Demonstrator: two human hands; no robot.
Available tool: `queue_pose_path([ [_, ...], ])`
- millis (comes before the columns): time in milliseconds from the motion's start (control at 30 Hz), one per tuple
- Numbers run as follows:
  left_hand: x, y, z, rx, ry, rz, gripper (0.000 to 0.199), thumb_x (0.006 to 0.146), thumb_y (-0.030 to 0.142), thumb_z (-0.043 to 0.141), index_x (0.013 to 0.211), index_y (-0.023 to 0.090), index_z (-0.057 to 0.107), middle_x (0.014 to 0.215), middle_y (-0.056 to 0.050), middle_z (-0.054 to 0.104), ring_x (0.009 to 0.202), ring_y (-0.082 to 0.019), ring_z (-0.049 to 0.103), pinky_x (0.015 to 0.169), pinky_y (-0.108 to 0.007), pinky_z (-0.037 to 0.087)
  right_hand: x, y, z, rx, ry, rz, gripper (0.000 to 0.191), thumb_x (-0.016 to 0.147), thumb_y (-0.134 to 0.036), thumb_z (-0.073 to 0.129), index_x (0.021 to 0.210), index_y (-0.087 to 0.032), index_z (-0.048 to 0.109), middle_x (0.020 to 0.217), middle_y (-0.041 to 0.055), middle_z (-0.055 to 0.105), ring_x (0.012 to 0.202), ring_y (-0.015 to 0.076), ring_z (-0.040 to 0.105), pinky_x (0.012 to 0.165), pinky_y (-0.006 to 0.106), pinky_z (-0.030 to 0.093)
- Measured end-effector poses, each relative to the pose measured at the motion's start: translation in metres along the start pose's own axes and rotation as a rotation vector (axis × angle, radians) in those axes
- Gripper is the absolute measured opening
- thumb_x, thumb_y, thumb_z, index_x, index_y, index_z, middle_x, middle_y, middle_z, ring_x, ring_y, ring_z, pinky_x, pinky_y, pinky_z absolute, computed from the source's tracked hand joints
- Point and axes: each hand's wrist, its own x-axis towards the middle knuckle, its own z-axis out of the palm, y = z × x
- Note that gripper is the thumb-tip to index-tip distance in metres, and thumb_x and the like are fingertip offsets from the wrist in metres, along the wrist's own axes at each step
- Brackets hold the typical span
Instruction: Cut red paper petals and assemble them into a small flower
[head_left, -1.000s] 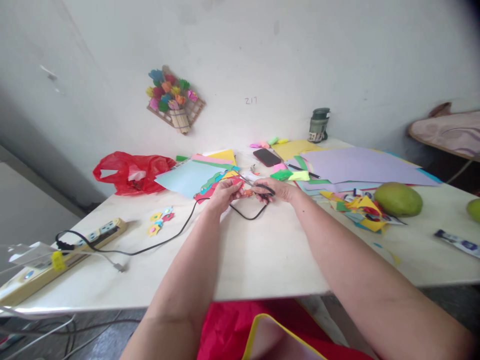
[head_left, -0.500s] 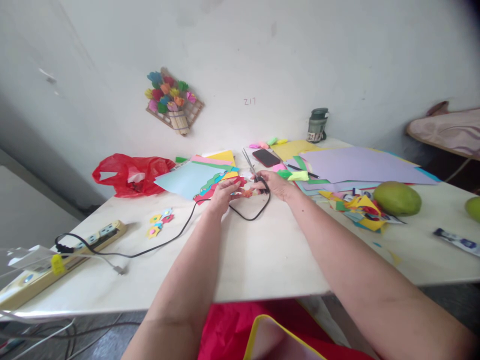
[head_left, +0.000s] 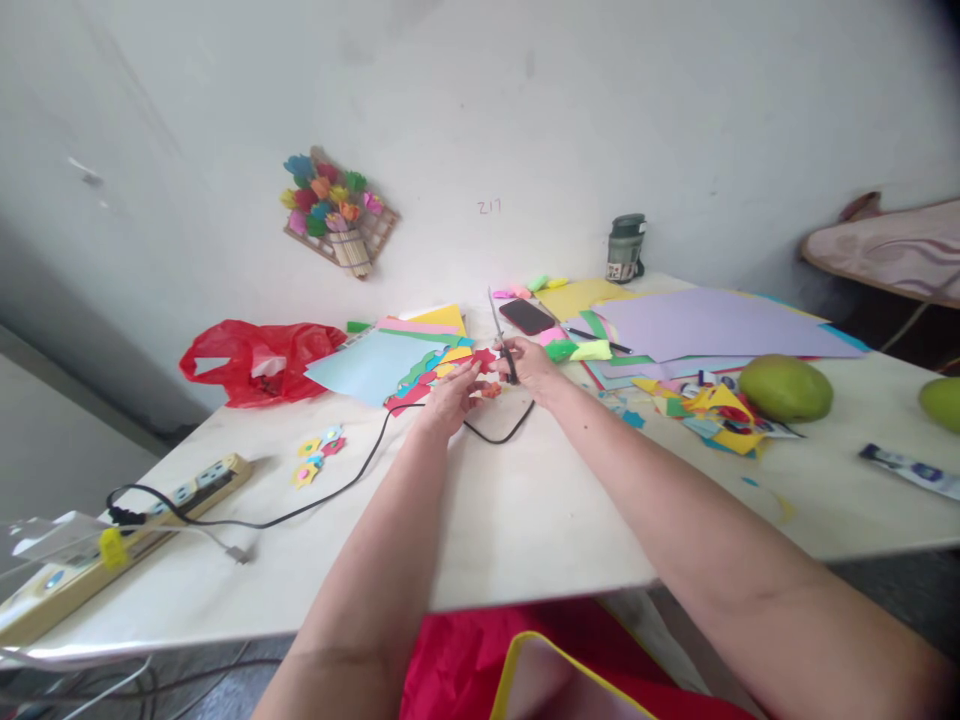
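My right hand point(head_left: 531, 366) is closed round the dark handles of a pair of scissors point(head_left: 497, 318), whose thin blades point up and away toward the wall. Beside it, my left hand point(head_left: 451, 394) pinches a small red paper flower point(head_left: 484, 360) at its fingertips, close to the scissors. A small orange paper flower point(head_left: 492, 390) shows just below, near the left fingers; I cannot tell whether they touch it. Wavy-edged coloured paper strips point(head_left: 429, 374) lie beyond my left hand. A black cable point(head_left: 315, 498) runs across the table below both hands.
Finished-looking small paper flowers point(head_left: 318, 455) lie at left, near a power strip point(head_left: 202, 480) and a red plastic bag point(head_left: 262, 360). A phone point(head_left: 526, 317), lilac paper point(head_left: 720, 322), paper scraps point(head_left: 724, 415), a green mango point(head_left: 786, 388) and a glue tube point(head_left: 911, 468) lie ahead and right.
The red paper flower now shows more fully at my left fingertips. The scissor blades look closer together, and the right hand has turned slightly. The whole view has shifted a little.
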Motion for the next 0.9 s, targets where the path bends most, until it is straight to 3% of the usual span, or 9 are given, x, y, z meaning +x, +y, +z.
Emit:
queue_pose_path([
  [233,0.002,-0.004,-0.002,0.045,0.033,0.004,0.035,0.064,0.035,0.080,0.087,0.017,0.061,0.090,-0.005,0.068,0.070,-0.012,0.065,0.047,-0.019,0.036,-0.003,-0.011,0.002,-0.052,0.086,-0.018,0.030,0.058,-0.012,0.074,0.081,-0.018,0.055,0.053,-0.0082,0.055,0.044,0.0072,0.050,0.043,0.019,0.040],
  [567,0.001,-0.002,-0.009,0.213,0.106,0.098,0.031,0.055,0.036,0.083,0.069,0.016,0.063,0.066,-0.001,0.065,0.062,-0.013,0.062,0.054,-0.021,0.042,0.005,0.000,-0.005,-0.253,-0.052,-0.131,0.032,0.057,-0.011,0.066,0.087,-0.019,0.057,0.059,-0.0067,0.057,0.052,0.0104,0.053,0.050,0.022,0.043],
  [900,0.002,-0.001,-0.009,0.231,0.080,0.126,0.037,0.053,0.041,0.085,0.065,0.016,0.061,0.063,0.000,0.062,0.060,-0.011,0.060,0.057,-0.023,0.045,-0.001,-0.007,-0.002,-0.201,-0.058,-0.097,0.031,0.058,-0.008,0.064,0.087,-0.018,0.058,0.056,-0.0074,0.057,0.050,0.0093,0.051,0.050,0.021,0.041],
])
